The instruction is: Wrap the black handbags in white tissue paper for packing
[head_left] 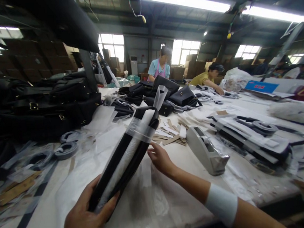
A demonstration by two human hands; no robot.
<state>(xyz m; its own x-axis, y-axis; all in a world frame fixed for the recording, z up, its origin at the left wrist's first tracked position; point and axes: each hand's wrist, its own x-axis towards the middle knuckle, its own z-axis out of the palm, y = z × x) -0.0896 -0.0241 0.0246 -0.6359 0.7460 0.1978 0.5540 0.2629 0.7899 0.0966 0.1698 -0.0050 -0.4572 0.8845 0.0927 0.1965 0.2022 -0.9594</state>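
Observation:
My left hand (83, 212) is wrapped round the lower end of a flat black bag (114, 166), held tilted over the table with its narrow side facing me. A pale, padded strip (127, 154) runs along the middle of that side. Clear plastic film (140, 130) goes round the bag near its upper end, and a translucent tab (161, 97) sticks up there. At the bag's right edge is my right hand (160, 159), fingers stretched towards the film, with fingertips at or very near it. A white band covers my right forearm. To the right stands a grey tape dispenser (207, 151).
Wrapped black parts with rolled straps (251, 137) lie right. Cardboard and paper strips (171, 133) sit mid-table. Black bags (43, 101) are heaped left, near rolled grey straps (66, 148); more bags (166, 91) lie ahead. Two people work across the table.

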